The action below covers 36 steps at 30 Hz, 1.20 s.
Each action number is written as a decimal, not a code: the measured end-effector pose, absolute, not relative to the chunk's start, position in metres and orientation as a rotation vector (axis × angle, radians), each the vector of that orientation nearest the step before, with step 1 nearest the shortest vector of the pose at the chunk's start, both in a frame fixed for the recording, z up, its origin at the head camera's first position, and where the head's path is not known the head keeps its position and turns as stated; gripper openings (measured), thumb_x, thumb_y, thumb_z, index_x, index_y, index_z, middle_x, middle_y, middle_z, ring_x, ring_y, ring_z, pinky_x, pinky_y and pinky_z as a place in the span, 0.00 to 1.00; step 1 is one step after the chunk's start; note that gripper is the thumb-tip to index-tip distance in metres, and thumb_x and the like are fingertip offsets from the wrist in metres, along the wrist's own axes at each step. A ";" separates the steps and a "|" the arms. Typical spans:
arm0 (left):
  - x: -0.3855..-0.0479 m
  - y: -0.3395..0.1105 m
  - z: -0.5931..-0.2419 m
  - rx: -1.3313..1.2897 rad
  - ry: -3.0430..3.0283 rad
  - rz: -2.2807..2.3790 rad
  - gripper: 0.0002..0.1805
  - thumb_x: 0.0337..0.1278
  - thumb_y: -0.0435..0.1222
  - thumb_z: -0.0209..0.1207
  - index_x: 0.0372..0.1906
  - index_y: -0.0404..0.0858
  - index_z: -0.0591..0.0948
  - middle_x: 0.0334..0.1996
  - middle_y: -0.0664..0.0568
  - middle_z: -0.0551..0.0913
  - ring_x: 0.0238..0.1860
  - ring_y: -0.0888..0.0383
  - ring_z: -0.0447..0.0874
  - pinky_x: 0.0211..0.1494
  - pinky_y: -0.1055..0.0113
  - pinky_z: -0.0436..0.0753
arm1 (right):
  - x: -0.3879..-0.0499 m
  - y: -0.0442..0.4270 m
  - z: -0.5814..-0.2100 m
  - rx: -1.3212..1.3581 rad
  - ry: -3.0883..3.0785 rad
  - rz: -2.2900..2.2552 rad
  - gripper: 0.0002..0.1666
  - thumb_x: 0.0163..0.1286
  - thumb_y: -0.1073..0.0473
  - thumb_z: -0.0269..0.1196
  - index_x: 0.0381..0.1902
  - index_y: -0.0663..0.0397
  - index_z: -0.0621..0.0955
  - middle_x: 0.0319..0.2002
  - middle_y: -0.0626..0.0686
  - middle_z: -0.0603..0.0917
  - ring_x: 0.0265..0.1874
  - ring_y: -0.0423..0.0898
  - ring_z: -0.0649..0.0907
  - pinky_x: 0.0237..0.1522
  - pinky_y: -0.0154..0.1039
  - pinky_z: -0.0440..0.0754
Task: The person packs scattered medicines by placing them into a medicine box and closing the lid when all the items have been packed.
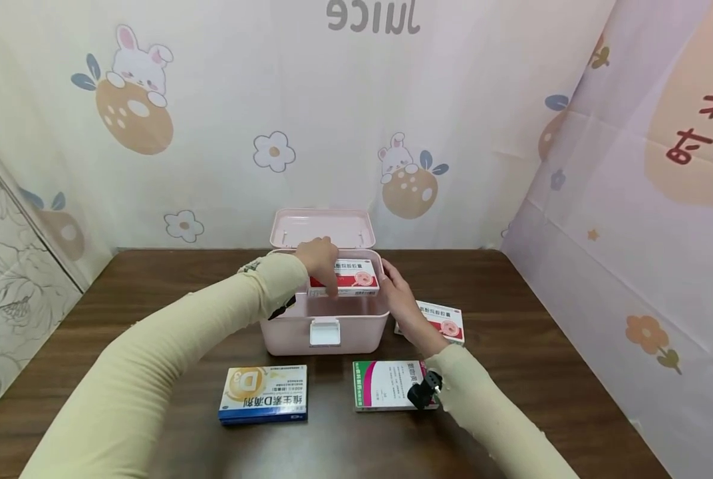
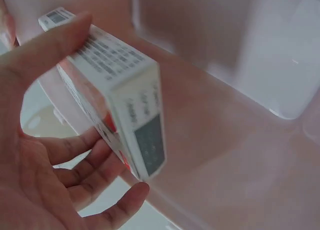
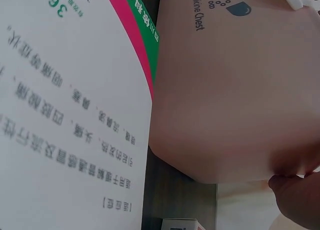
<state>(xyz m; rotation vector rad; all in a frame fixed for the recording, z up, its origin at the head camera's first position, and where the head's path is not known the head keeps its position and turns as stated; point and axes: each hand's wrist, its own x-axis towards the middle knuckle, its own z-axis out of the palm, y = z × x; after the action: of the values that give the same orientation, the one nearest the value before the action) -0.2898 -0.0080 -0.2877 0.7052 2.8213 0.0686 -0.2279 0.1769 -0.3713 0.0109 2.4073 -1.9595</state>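
A pink medicine chest (image 1: pixel 289 338) stands on the table with its lid (image 1: pixel 323 226) swung back. Within its opening, my left hand (image 1: pixel 320 263) holds a white and red medicine box (image 1: pixel 361 269). The left wrist view shows the thumb on the top edge of that box (image 2: pixel 117 65) and fingers against its lower part. My right hand (image 1: pixel 403 303) grips the chest's right side near the rim; in the right wrist view only part of the hand (image 3: pixel 300 197) shows at the lower right. Most of its fingers are hidden there.
Before the chest lie a blue, white and yellow vitamin D box (image 1: pixel 267 392) on the left and a green, white and pink medicine box (image 1: pixel 389 384) on the right. Another white and red box (image 1: pixel 446 322) lies beyond my right wrist. A printed curtain (image 1: pixel 225 133) hangs behind the table (image 1: pixel 488 286).
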 end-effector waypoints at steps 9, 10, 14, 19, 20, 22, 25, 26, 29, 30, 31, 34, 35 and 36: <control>-0.290 -0.001 -0.299 0.680 2.821 0.019 0.35 0.32 0.47 0.82 0.50 0.37 0.84 0.46 0.46 0.76 0.47 0.50 0.75 0.53 0.55 0.79 | -0.228 0.178 -0.372 0.019 2.415 -1.968 0.33 0.82 0.52 0.44 0.80 0.52 0.53 0.77 0.60 0.57 0.75 0.61 0.58 0.71 0.65 0.56; -0.291 -0.001 -0.301 0.677 2.820 0.023 0.35 0.31 0.46 0.82 0.50 0.37 0.84 0.47 0.46 0.76 0.48 0.50 0.75 0.53 0.55 0.80 | -0.228 0.178 -0.372 0.013 2.416 -1.974 0.33 0.82 0.52 0.44 0.80 0.52 0.53 0.77 0.61 0.57 0.74 0.61 0.58 0.71 0.65 0.56; -0.293 -0.001 -0.309 0.672 2.805 0.033 0.33 0.29 0.44 0.83 0.47 0.36 0.84 0.47 0.44 0.76 0.47 0.49 0.75 0.53 0.56 0.81 | -0.228 0.178 -0.374 0.006 2.415 -1.972 0.33 0.82 0.53 0.44 0.80 0.53 0.53 0.77 0.61 0.57 0.74 0.62 0.58 0.71 0.65 0.57; -0.294 0.005 -0.316 0.659 2.762 0.031 0.34 0.30 0.43 0.83 0.49 0.34 0.83 0.48 0.42 0.74 0.47 0.49 0.73 0.53 0.58 0.81 | -0.227 0.177 -0.374 0.016 2.416 -1.960 0.32 0.83 0.54 0.43 0.80 0.54 0.54 0.77 0.61 0.56 0.75 0.61 0.57 0.71 0.64 0.56; -0.294 0.006 -0.317 0.659 2.759 0.030 0.35 0.30 0.42 0.83 0.50 0.34 0.82 0.48 0.41 0.73 0.47 0.49 0.72 0.53 0.58 0.81 | -0.227 0.177 -0.374 0.012 2.416 -1.964 0.32 0.83 0.55 0.43 0.80 0.54 0.54 0.77 0.62 0.57 0.75 0.61 0.57 0.71 0.64 0.56; -0.295 0.008 -0.320 0.684 2.766 0.002 0.36 0.30 0.43 0.83 0.51 0.34 0.82 0.50 0.40 0.72 0.49 0.48 0.71 0.54 0.57 0.80 | -0.227 0.177 -0.374 0.013 2.427 -1.959 0.32 0.83 0.55 0.43 0.80 0.54 0.54 0.77 0.62 0.57 0.75 0.62 0.57 0.71 0.64 0.57; -0.292 0.008 -0.324 0.703 2.762 -0.039 0.35 0.31 0.42 0.83 0.50 0.34 0.82 0.52 0.39 0.71 0.53 0.46 0.71 0.55 0.55 0.80 | -0.226 0.176 -0.374 0.020 2.426 -1.960 0.32 0.83 0.55 0.43 0.80 0.54 0.55 0.77 0.61 0.57 0.75 0.61 0.58 0.71 0.63 0.58; -0.291 0.008 -0.326 0.708 2.758 -0.061 0.34 0.32 0.42 0.82 0.50 0.34 0.83 0.52 0.38 0.71 0.55 0.45 0.71 0.55 0.55 0.80 | -0.226 0.176 -0.375 0.020 2.427 -1.959 0.32 0.83 0.55 0.43 0.80 0.54 0.55 0.77 0.61 0.57 0.75 0.61 0.58 0.71 0.63 0.58; -0.290 0.008 -0.333 0.701 2.736 -0.122 0.31 0.35 0.41 0.81 0.50 0.34 0.83 0.54 0.39 0.70 0.57 0.44 0.69 0.54 0.54 0.81 | -0.226 0.176 -0.375 0.022 2.425 -1.950 0.32 0.83 0.55 0.44 0.80 0.54 0.54 0.77 0.61 0.57 0.75 0.62 0.58 0.70 0.63 0.59; -0.290 0.008 -0.336 0.701 2.728 -0.149 0.32 0.37 0.41 0.80 0.51 0.35 0.83 0.55 0.38 0.69 0.58 0.44 0.69 0.54 0.54 0.82 | -0.226 0.176 -0.375 0.023 2.426 -1.943 0.32 0.83 0.55 0.44 0.80 0.53 0.54 0.77 0.61 0.56 0.75 0.62 0.58 0.70 0.63 0.59; -0.290 0.009 -0.338 0.704 2.723 -0.172 0.31 0.37 0.41 0.80 0.52 0.35 0.83 0.56 0.38 0.69 0.58 0.44 0.69 0.54 0.54 0.82 | -0.227 0.176 -0.375 0.021 2.427 -1.938 0.32 0.83 0.55 0.43 0.80 0.53 0.54 0.77 0.61 0.56 0.75 0.62 0.58 0.70 0.63 0.59; -0.294 0.013 -0.346 0.734 2.719 -0.227 0.31 0.41 0.41 0.78 0.54 0.36 0.83 0.58 0.37 0.69 0.59 0.43 0.69 0.54 0.54 0.82 | -0.227 0.177 -0.374 0.036 2.432 -1.927 0.32 0.83 0.54 0.43 0.80 0.51 0.54 0.78 0.60 0.56 0.75 0.61 0.58 0.70 0.64 0.59; -0.295 0.014 -0.348 0.751 2.720 -0.253 0.31 0.43 0.42 0.77 0.55 0.36 0.83 0.59 0.37 0.69 0.59 0.43 0.69 0.54 0.54 0.82 | -0.227 0.177 -0.373 0.042 2.433 -1.928 0.32 0.83 0.54 0.44 0.80 0.50 0.54 0.78 0.59 0.56 0.75 0.61 0.58 0.70 0.64 0.59; -0.297 0.016 -0.350 0.772 2.720 -0.285 0.31 0.45 0.42 0.76 0.56 0.36 0.82 0.60 0.36 0.69 0.59 0.43 0.69 0.54 0.54 0.82 | -0.228 0.178 -0.372 0.040 2.440 -1.925 0.32 0.83 0.55 0.43 0.80 0.50 0.54 0.78 0.60 0.56 0.75 0.61 0.58 0.70 0.64 0.58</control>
<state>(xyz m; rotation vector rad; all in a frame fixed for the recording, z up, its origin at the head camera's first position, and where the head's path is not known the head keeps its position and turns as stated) -0.2967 0.0159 -0.3502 0.7725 2.7195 -0.2851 -0.2276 0.1778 -0.3719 0.0405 2.4403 -1.9255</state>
